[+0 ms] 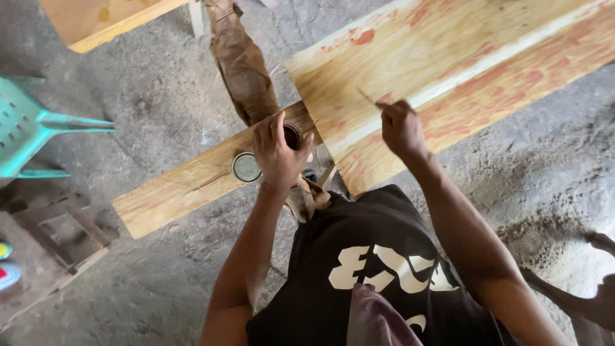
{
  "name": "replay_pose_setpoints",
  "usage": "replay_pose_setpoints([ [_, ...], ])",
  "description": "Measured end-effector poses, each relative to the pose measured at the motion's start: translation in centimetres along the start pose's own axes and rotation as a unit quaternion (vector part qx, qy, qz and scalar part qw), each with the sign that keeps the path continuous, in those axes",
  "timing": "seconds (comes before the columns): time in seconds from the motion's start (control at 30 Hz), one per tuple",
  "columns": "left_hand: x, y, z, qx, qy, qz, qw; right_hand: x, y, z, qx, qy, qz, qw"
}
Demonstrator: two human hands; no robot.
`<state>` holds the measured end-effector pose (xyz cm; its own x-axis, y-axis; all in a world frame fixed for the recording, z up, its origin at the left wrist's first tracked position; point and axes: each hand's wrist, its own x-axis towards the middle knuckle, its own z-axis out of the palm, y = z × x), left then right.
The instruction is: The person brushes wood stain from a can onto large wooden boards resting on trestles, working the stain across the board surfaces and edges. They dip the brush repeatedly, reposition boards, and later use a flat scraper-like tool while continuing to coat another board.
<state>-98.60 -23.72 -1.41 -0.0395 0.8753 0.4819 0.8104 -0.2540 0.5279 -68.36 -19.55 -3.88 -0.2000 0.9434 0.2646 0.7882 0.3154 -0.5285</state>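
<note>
Left grip (277, 152) clasps a can (293, 136); right grip (400, 125) pinches a stick (367, 96)

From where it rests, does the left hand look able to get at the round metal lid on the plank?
Probably yes: the left hand grips the can right beside the round metal lid, nothing between.

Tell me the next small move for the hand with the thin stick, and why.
Probably dip it: the right hand holds the thin stick above the red-smeared plywood panel, while the left hand grips the small open round tin beside it.
</note>
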Motion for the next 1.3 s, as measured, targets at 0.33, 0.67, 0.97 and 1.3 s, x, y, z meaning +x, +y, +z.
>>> replay_pose_setpoints([
  [0.33, 1.7, 4.3, -4.0, -0.135, 0.041, 0.005, 0.990, -11.2, -1.5, -6.1, 0.003, 0.019, 0.132, 0.991],
  [0.67, -1.4, 6.7, -1.2, -0.221, -0.040, 0.025, 0.974, -10.9, -1.7, -5.7, 0.004, 0.024, 0.131, 0.991],
  [0.97, -7.7, 9.2, -0.1, -0.310, -0.142, -0.057, 0.938, -9.5, -6.4, -6.3, 0.219, 0.022, 0.252, 0.942],
  [1.3, -6.6, 12.0, 2.3, -0.418, -0.197, -0.188, 0.867, -6.7, -9.4, -6.3, 0.342, -0.060, 0.222, 0.911],
])
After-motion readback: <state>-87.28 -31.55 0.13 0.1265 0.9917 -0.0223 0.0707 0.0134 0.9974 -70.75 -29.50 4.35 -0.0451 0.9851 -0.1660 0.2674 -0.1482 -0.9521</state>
